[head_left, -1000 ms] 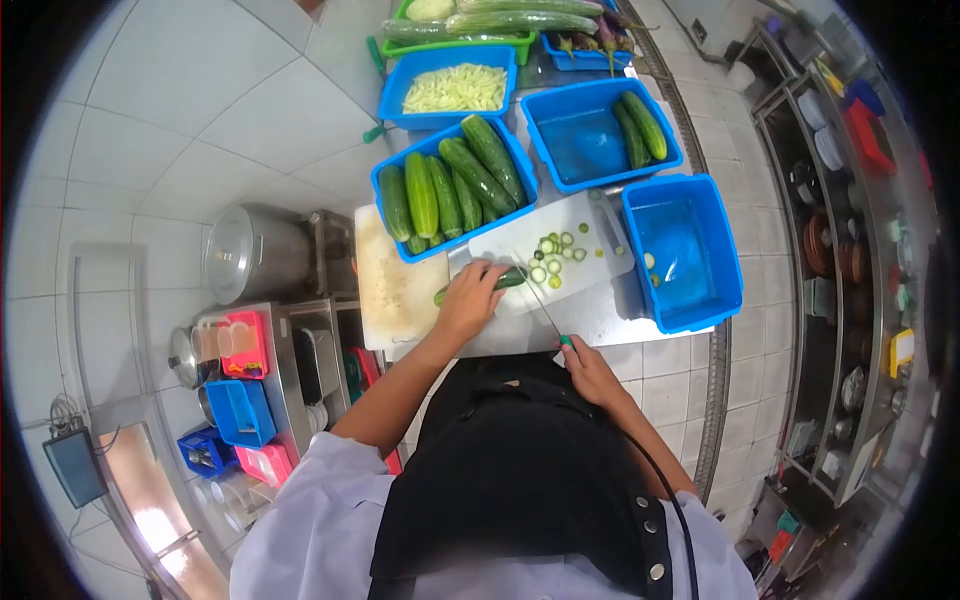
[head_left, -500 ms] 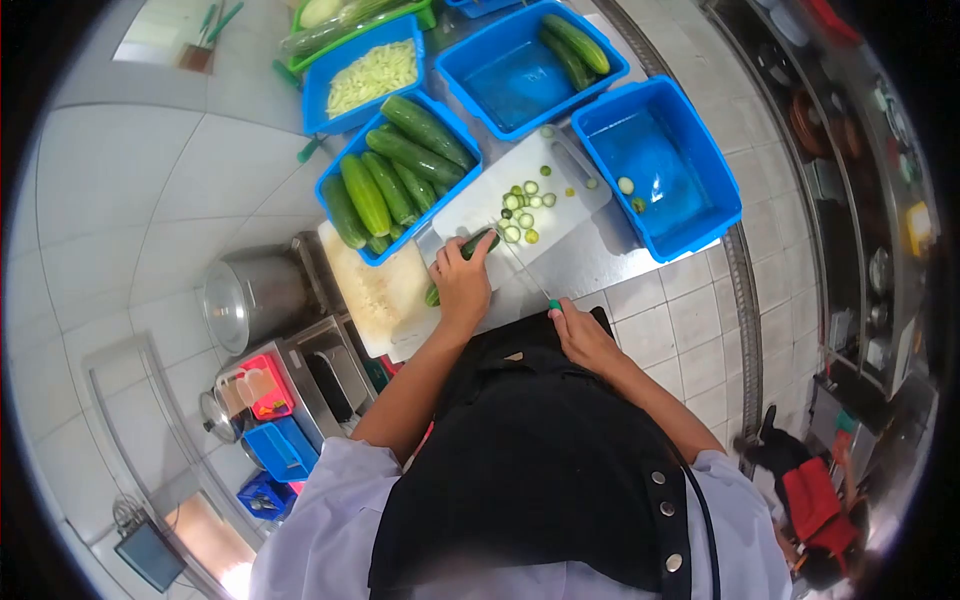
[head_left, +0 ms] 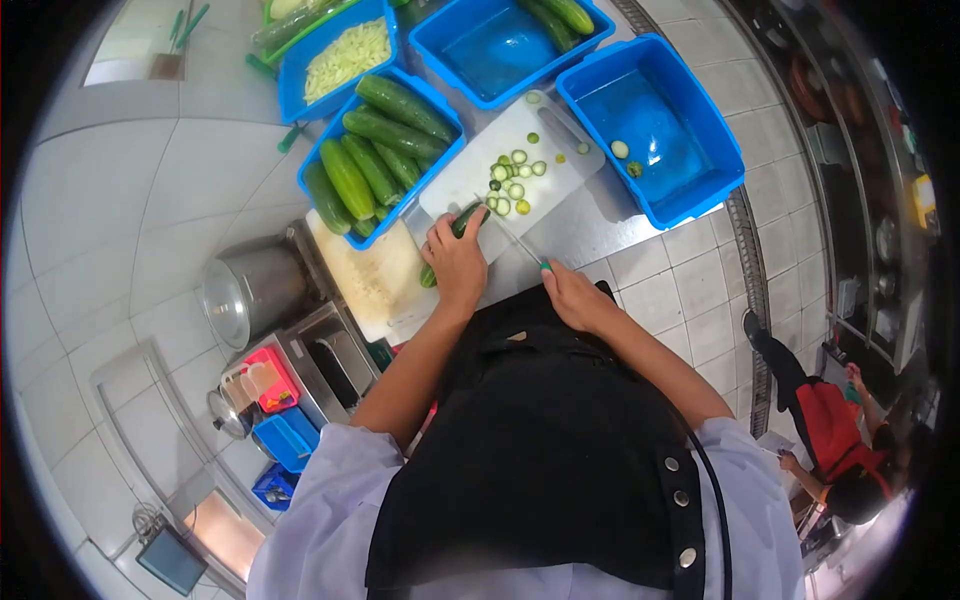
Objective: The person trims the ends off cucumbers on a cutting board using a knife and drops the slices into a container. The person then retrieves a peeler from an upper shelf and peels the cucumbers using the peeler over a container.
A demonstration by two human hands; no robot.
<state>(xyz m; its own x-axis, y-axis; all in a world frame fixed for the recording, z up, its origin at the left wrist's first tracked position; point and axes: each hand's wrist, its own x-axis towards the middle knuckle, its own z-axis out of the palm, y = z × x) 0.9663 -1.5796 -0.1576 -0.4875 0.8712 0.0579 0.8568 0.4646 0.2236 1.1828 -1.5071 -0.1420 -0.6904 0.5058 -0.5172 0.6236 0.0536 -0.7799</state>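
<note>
At the white cutting board [head_left: 462, 178], left fingers [head_left: 477, 222] hold a cucumber [head_left: 463, 219], right fingers [head_left: 552, 280] grip a knife [head_left: 524, 245].

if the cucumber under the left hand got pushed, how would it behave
The cucumber would probably roll sideways, given its long, rounded shape. Its thick, straight body suggests stiffness. Its smooth-looking skin may make it slightly slippery.

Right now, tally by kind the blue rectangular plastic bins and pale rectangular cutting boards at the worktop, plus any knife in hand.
Blue rectangular plastic bins: 4
White rectangular cutting board: 1
Worn beige rectangular cutting board: 1
Green-handled knife in the right hand: 1
Total: 7
</note>
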